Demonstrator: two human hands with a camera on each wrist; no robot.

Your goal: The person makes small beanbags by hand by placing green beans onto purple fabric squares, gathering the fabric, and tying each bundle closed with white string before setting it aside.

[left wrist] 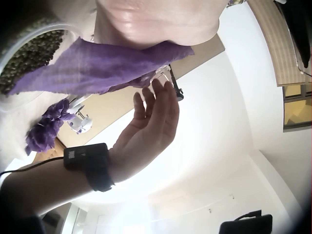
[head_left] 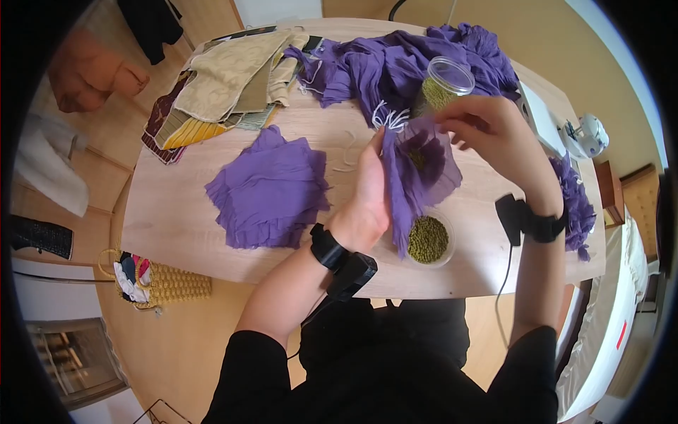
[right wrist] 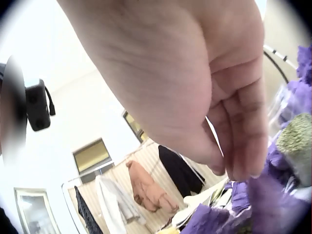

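Observation:
My left hand grips a sheer purple cloth piece with green beans gathered in its fold; the cloth's lower end hangs over the rim of a clear round tub of green beans. White strings fan out beyond the left fingertips. At the cloth's upper right edge is my right hand, its fingers loosely bent and their tips right at the edge. In the right wrist view, the fingertips meet the blurred purple cloth.
Purple cloth pieces lie stacked on the table's left. Behind are patterned fabrics, a heap of purple cloth and a clear jar of beans. A small sewing machine and bunched purple pieces are at right.

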